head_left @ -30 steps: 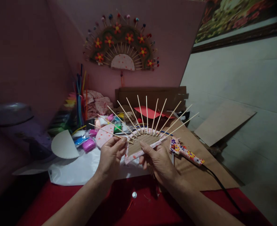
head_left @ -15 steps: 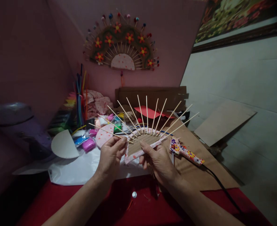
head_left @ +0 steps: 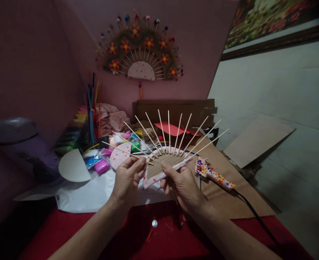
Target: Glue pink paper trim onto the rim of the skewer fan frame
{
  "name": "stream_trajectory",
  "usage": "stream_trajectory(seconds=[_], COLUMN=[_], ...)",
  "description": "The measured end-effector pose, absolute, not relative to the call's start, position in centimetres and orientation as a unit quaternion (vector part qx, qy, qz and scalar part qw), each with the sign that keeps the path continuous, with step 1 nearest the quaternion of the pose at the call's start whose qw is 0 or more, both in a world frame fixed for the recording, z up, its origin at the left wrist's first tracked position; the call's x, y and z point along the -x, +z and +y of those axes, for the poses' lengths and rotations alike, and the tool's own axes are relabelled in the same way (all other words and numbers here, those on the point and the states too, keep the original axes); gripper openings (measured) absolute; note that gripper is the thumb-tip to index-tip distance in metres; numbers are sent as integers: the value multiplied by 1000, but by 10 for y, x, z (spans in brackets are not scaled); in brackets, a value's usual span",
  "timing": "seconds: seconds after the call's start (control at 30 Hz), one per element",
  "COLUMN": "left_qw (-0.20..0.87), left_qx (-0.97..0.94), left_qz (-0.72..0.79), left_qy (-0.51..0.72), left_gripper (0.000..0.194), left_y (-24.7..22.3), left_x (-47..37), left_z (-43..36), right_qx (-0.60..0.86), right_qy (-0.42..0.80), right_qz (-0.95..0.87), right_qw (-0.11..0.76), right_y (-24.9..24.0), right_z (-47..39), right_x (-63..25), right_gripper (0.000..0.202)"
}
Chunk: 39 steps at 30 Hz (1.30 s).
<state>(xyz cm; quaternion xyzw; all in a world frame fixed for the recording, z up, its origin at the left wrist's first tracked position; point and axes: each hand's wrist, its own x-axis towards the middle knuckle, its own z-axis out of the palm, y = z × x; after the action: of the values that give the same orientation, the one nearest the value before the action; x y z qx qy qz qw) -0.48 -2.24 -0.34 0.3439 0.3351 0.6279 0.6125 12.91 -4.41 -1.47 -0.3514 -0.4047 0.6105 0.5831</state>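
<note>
A half-round cardboard piece [head_left: 159,168] edged with pink dotted fabric is held up over the table, its flat edge toward me and tilted. Several thin wooden sticks [head_left: 169,130] fan out from its curved edge. My right hand [head_left: 185,186] grips the piece at its lower right edge, thumb on the cardboard and fingers beneath. At the left corner, my left hand [head_left: 128,178] is closed in a pinch at the base of the lowest left stick. A flower-patterned glue gun [head_left: 215,175] lies to the right of my right hand, on brown cardboard [head_left: 246,202].
Coloured clay packets [head_left: 102,166], a white half-disc [head_left: 74,166] and a dotted fabric half-disc [head_left: 120,156] lie at the left. Red paper [head_left: 172,129] sits behind the sticks. A decorated fan [head_left: 141,54] hangs on the wall. A black cable [head_left: 257,215] runs along the right.
</note>
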Motion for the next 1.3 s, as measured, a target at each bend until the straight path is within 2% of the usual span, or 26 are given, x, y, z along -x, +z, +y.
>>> stream_trajectory(seconds=[1.3], left_qw=[615], left_qx=[-337], left_qz=[332], left_qy=[630], left_gripper=[12], left_y=[-4], left_x=[4], left_z=[-23], right_qx=[347], right_qy=[612], right_qz=[-406], right_qw=[583], right_y=[-18], right_z=[-43], right_x=[-129], right_gripper=[27])
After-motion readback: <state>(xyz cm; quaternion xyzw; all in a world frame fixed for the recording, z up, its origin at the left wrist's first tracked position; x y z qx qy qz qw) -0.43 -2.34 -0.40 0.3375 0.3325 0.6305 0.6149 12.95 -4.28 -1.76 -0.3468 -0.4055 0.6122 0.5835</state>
